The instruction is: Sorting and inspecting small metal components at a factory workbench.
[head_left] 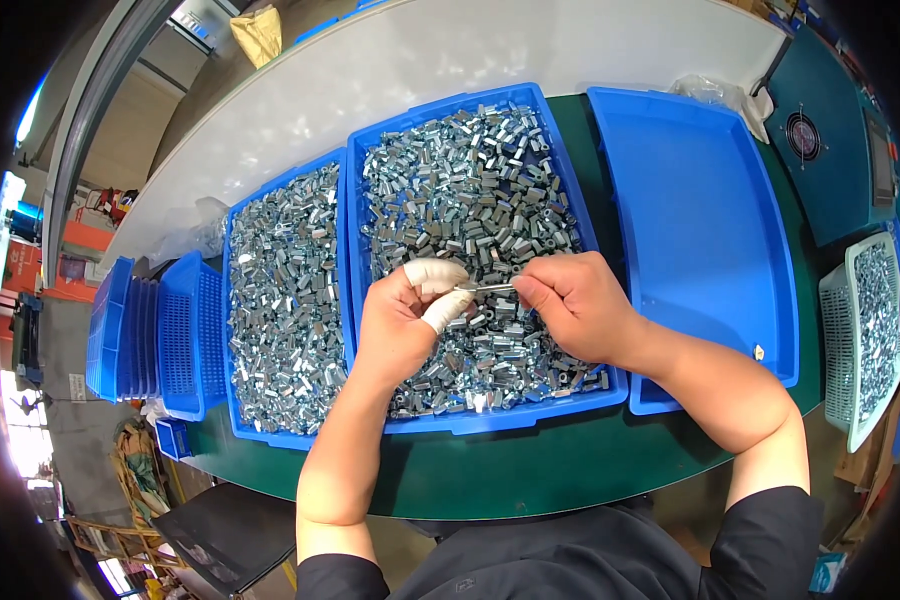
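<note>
My left hand [398, 322], with white covers on its thumb and a finger, pinches something small that its fingertips mostly hide. Between the two hands runs a thin metal rod [492, 288], its right end gripped by the thumb and curled fingers of my right hand [582, 305]. The rod's left end reaches the covered fingertips. Both hands are above a blue tray [478, 424] heaped with small silvery hexagonal metal pieces [470, 185]; some look hollow.
A second blue tray [232, 385] of similar metal pieces adjoins on the left. On the right, another blue tray [695, 220] holds one small pale bit [759, 352]. Blue baskets [192, 335] stand far left; a pale green basket [840, 320] of metal pieces is far right, below a teal machine [820, 190].
</note>
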Motion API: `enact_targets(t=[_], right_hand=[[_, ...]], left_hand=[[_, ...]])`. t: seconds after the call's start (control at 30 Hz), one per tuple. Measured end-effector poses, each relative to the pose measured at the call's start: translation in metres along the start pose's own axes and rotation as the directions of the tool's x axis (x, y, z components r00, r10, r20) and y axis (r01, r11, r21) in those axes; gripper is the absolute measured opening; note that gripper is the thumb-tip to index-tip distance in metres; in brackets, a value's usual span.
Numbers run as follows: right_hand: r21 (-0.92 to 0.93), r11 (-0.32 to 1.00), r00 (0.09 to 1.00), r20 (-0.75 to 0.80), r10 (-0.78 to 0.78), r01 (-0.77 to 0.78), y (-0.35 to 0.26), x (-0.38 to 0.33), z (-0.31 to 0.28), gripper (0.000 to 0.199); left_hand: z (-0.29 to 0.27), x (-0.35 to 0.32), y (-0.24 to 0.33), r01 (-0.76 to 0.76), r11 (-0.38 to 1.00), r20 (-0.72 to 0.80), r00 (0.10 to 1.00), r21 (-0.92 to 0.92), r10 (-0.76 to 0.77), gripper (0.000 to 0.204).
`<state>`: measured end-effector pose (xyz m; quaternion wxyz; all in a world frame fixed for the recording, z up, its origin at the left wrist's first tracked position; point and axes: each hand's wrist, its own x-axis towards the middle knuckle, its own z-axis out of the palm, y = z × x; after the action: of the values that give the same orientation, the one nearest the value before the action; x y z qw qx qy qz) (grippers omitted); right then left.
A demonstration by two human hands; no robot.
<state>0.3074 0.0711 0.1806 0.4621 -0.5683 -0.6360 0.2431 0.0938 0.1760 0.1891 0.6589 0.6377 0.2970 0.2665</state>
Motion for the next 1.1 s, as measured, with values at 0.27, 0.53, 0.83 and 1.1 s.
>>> enact_targets(t=[0.27,0.53,0.83,1.1], right_hand=[[-0.142,0.970,0.980,-0.019,-0.200,0.195,-0.005,-0.003,0.003,0.015],[-0.197,0.955,0.972,-0.027,-0.234,0.224,-0.007,-0.005,0.003,0.011],[-0.233,0.937,0.962,-0.023,-0.273,0.260,-0.008,-0.004,0.004,0.012],[-0.176,0.967,0.979,-0.050,-0.197,0.185,-0.004,-0.004,0.008,0.012]], left_hand=[[-0.002,-0.001,0.001,0.120,0.986,0.119,0.987,-0.118,-0.106,0.005],[0.002,0.000,0.001,0.155,0.972,0.105,0.985,-0.174,-0.138,0.006],[0.004,0.000,0.001,0.147,0.964,0.092,0.987,-0.219,-0.130,0.007],[0.003,0.000,-0.009,0.136,0.957,0.123,0.987,-0.258,-0.107,0.008]])
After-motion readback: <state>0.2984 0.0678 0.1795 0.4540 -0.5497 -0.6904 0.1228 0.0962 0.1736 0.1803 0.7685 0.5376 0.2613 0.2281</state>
